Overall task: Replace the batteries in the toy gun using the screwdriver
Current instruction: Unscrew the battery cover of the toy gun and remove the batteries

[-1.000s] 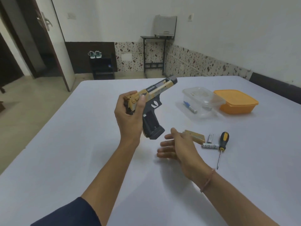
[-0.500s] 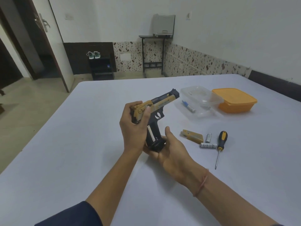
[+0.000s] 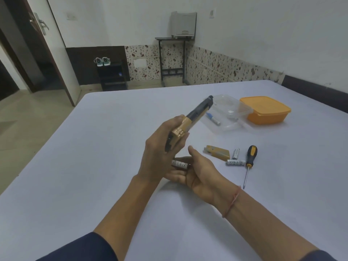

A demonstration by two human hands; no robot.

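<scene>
Gold-and-black plastic marks the toy gun [image 3: 195, 114], which the left hand [image 3: 160, 153] grips around its rear end, fingers wrapped firmly, with the barrel tilted up and away above the table [image 3: 84, 176]. Directly below, one battery [image 3: 180, 164] lies across the fingers of the right hand [image 3: 199, 176]. That hand is cupped palm-up with the thumb lifted clear and is not closed on the battery. The step in hand appears to be emptying spent cells from the gun. Hold the gun steady over the palm so that nothing drops and rolls; the battery opening itself is hidden behind the left hand. Place the caught battery with the two loose batteries [image 3: 236, 162], which lie just right of the gold cover [image 3: 218, 153] and beside the screwdriver [image 3: 250, 157]. Keep this group separate from the blue-tipped battery [image 3: 212, 118] in the clear container [image 3: 231, 106], next to the orange box [image 3: 267, 112], to avoid mixing old with new. Whether any cells remain inside the gun cannot be determined.
</scene>
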